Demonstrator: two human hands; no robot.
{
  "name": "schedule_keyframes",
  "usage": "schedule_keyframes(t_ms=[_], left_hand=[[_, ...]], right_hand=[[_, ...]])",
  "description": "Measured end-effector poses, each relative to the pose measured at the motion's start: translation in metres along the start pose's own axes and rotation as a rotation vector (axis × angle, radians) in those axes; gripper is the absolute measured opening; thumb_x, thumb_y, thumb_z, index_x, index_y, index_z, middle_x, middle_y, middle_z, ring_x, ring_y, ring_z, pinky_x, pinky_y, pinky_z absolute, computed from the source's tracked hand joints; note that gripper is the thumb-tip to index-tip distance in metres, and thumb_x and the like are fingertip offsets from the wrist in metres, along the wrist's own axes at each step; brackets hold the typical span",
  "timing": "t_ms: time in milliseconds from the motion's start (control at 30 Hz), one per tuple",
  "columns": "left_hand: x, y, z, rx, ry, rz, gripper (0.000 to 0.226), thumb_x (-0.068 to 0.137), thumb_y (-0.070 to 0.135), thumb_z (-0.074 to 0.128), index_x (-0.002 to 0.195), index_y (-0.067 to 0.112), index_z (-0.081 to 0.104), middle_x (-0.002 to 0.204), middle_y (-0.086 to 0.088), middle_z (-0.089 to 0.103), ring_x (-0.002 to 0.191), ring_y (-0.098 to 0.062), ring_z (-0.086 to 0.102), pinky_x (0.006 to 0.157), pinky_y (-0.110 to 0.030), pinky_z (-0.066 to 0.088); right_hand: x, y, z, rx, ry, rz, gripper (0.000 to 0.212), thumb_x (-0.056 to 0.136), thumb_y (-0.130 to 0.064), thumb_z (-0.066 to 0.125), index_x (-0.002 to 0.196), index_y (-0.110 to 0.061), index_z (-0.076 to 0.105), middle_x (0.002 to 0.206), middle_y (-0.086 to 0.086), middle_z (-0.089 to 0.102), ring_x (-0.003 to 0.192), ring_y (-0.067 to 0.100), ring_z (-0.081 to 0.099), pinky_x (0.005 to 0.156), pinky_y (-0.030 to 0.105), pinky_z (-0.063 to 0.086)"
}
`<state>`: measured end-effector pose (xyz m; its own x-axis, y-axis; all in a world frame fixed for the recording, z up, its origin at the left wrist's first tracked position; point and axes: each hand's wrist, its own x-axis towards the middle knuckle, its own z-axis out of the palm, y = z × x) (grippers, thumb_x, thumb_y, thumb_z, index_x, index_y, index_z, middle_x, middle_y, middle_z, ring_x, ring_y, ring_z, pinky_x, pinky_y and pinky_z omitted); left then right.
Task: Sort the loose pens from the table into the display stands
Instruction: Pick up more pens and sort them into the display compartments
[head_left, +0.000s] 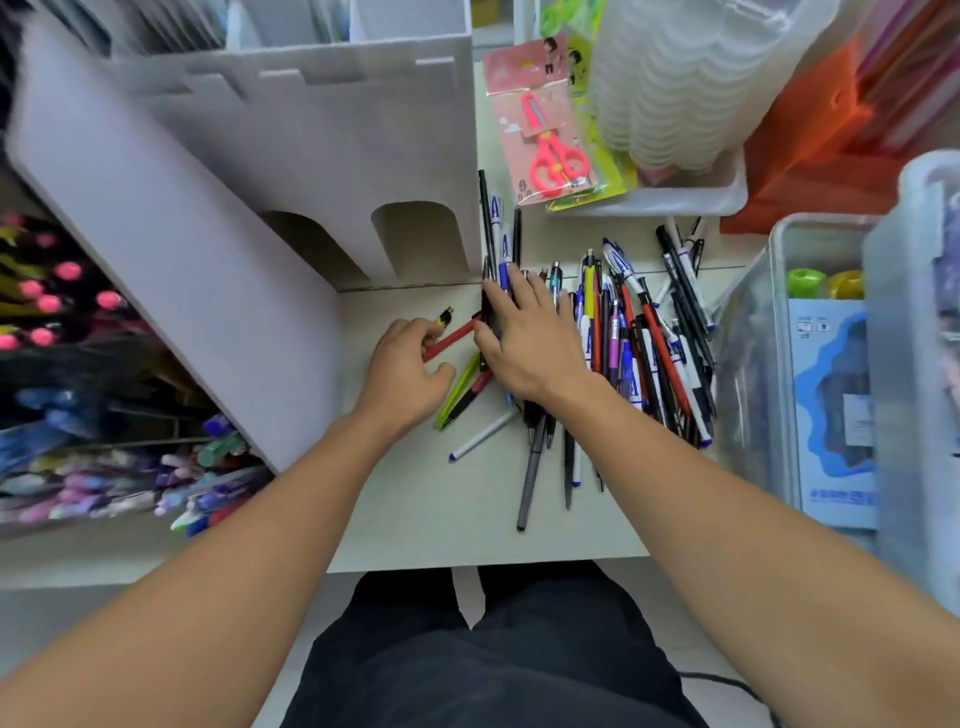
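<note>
A heap of loose pens (644, 343) lies on the white table (426, 509), right of centre. My left hand (410, 369) holds a red pen (451, 340) between its curled fingers and thumb, next to a yellow-and-black pen top (445, 317). My right hand (530, 338) lies flat on the left side of the heap, fingers straight over dark pens (491, 317). A green pen (457, 387) and a white pen (483, 435) lie just below the hands. A white display stand (291, 171) rises at the left; its lower compartments hold several coloured pens (124, 467).
Packaged pink scissors (550, 145) lie behind the heap, beside a stack of clear plastic trays (691, 78). Clear storage boxes (821, 364) stand at the right edge. The table's front edge runs just above my lap.
</note>
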<state>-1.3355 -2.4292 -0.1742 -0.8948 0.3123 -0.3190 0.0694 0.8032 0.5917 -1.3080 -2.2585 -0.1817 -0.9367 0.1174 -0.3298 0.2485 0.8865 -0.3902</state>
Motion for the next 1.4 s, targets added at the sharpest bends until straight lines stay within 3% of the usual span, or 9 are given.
schedule_keyframes(t_ms=[133,333,500,700,833,933,1100,1267,1400], left_hand=[[-0.006,-0.003,0.005,0.024,0.006,0.002,0.051,0.078,0.016,0.075,0.127,0.011,0.059,0.122,-0.007,0.051,0.110,-0.023,0.056,0.098,-0.028,0.045],[-0.003,0.000,0.006,0.163,-0.042,-0.100,0.059,0.087,0.037,0.065,0.137,0.010,0.052,0.132,-0.012,0.050,0.120,-0.031,0.050,0.101,-0.038,0.044],[-0.006,0.007,0.010,0.229,-0.132,-0.056,0.059,0.081,0.053,0.068,0.121,0.012,0.054,0.121,-0.012,0.048,0.108,-0.033,0.048,0.089,-0.038,0.043],[-0.016,0.006,0.013,0.264,-0.158,-0.028,0.066,0.081,0.038,0.079,0.133,0.013,0.047,0.128,-0.013,0.044,0.114,-0.036,0.049,0.094,-0.041,0.045],[-0.014,0.011,0.011,0.184,-0.145,-0.128,0.066,0.083,0.047,0.073,0.133,0.012,0.048,0.125,-0.012,0.046,0.111,-0.033,0.053,0.090,-0.041,0.047],[-0.008,0.029,0.015,0.095,-0.146,-0.245,0.074,0.087,0.054,0.062,0.141,0.009,0.040,0.137,-0.014,0.043,0.121,-0.036,0.049,0.099,-0.044,0.045],[0.003,0.053,0.028,0.016,-0.194,-0.271,0.082,0.078,0.044,0.076,0.142,0.011,0.038,0.138,-0.011,0.045,0.121,-0.031,0.053,0.100,-0.041,0.049],[0.014,0.056,0.029,-0.019,-0.198,-0.352,0.085,0.066,0.043,0.086,0.131,0.012,0.040,0.123,-0.009,0.055,0.109,-0.029,0.061,0.090,-0.045,0.057],[0.028,0.073,0.037,0.035,-0.147,-0.432,0.100,0.056,0.059,0.086,0.131,0.009,0.044,0.125,-0.010,0.059,0.111,-0.029,0.062,0.090,-0.043,0.057]], right_hand=[[0.019,-0.002,-0.004,0.019,0.123,-0.005,0.058,0.099,-0.036,0.040,0.155,-0.019,0.032,0.164,0.014,0.023,0.151,0.034,0.016,0.123,0.052,0.015],[0.075,0.000,-0.010,-0.053,-0.068,0.040,0.069,0.102,-0.039,0.035,0.161,-0.020,0.005,0.169,0.013,-0.003,0.155,0.037,-0.004,0.124,0.052,0.007],[0.032,-0.002,0.001,-0.099,0.020,0.006,0.064,0.100,-0.039,0.036,0.158,-0.014,0.021,0.166,0.014,0.018,0.153,0.032,0.014,0.125,0.047,0.011],[-0.026,-0.017,-0.007,0.079,0.019,0.029,0.059,0.105,-0.049,0.037,0.156,-0.021,0.032,0.167,0.012,0.016,0.155,0.032,0.010,0.125,0.048,0.010],[-0.097,-0.006,-0.024,0.218,0.308,0.438,0.061,0.099,-0.044,0.051,0.151,-0.014,0.037,0.151,0.012,0.037,0.135,0.030,0.037,0.103,0.038,0.040],[-0.111,0.009,-0.019,0.275,0.182,0.671,0.067,0.095,-0.040,0.058,0.147,-0.006,0.032,0.144,0.018,0.036,0.126,0.037,0.042,0.092,0.042,0.044],[-0.088,0.006,0.002,0.441,0.158,0.655,0.068,0.095,-0.023,0.066,0.148,-0.006,0.028,0.146,0.020,0.033,0.125,0.042,0.046,0.088,0.039,0.043],[-0.085,0.012,0.003,0.625,0.241,0.629,0.061,0.097,-0.020,0.066,0.149,-0.010,0.037,0.148,0.011,0.037,0.120,0.028,0.055,0.085,0.025,0.040],[-0.106,0.010,0.000,0.464,0.361,0.589,0.050,0.093,-0.020,0.066,0.139,-0.014,0.047,0.136,0.006,0.045,0.117,0.025,0.052,0.081,0.027,0.039]])
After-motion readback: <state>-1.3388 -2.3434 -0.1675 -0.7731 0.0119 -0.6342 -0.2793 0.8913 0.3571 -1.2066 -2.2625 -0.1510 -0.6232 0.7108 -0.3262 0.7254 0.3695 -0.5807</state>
